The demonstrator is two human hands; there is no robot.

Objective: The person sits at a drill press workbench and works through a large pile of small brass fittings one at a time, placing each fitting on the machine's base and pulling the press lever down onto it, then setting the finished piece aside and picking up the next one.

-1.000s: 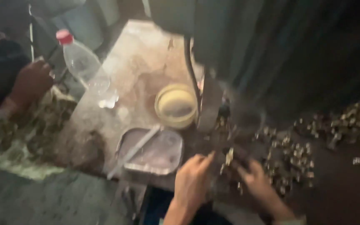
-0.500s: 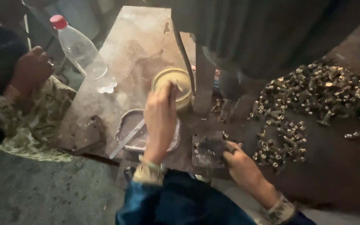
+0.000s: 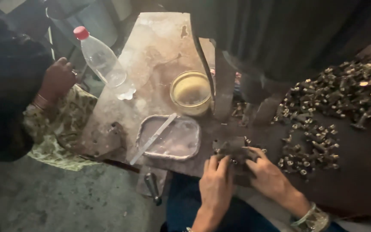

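Below, at the near edge of the worn metal table, a small dark metal block is grasped from both sides: the left hand has its fingers curled on the block's left part, and the right hand is closed on its right part. Just left of the block a shallow grey tray with a flat strip is seen. A yellow round tin, a plastic bottle and a heap of small metal parts are placed farther away. Another person's hand is kept at the left.
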